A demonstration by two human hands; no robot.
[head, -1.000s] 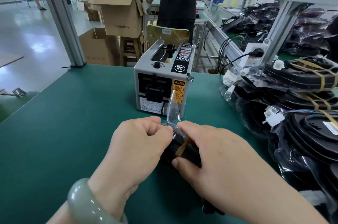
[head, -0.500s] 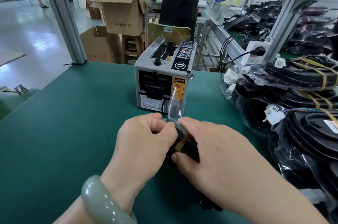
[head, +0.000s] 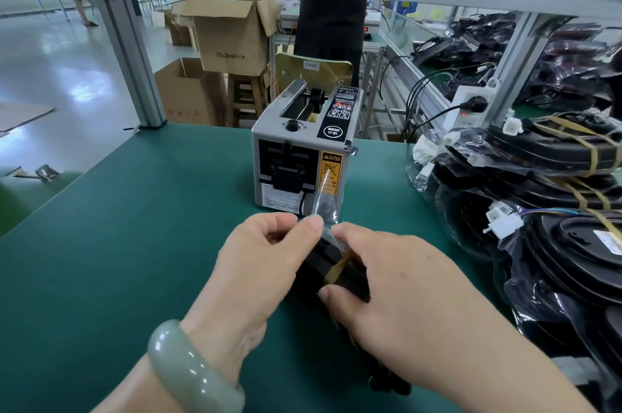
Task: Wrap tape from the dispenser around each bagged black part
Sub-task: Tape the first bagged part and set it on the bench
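Observation:
A black part in a clear bag (head: 331, 264) lies on the green table (head: 117, 244) between my hands, with a strip of amber tape (head: 336, 269) across it. My left hand (head: 266, 264) pinches the bag's loose clear end at the part's far side. My right hand (head: 397, 284) curls over the part's right side, thumb pressing near the tape. The grey tape dispenser (head: 303, 160) stands just beyond my hands. Most of the part is hidden under my hands.
A pile of bagged black parts (head: 555, 210), some bound with amber tape, with white connectors, fills the table's right side. Aluminium frame posts (head: 134, 59) rise at the back. Cardboard boxes (head: 232, 35) and a person in black (head: 330, 28) stand behind the bench.
My hands stay on the bagged part. My left thumb and fingers have shifted slightly on the bag's clear end. The camera view has tilted a little.

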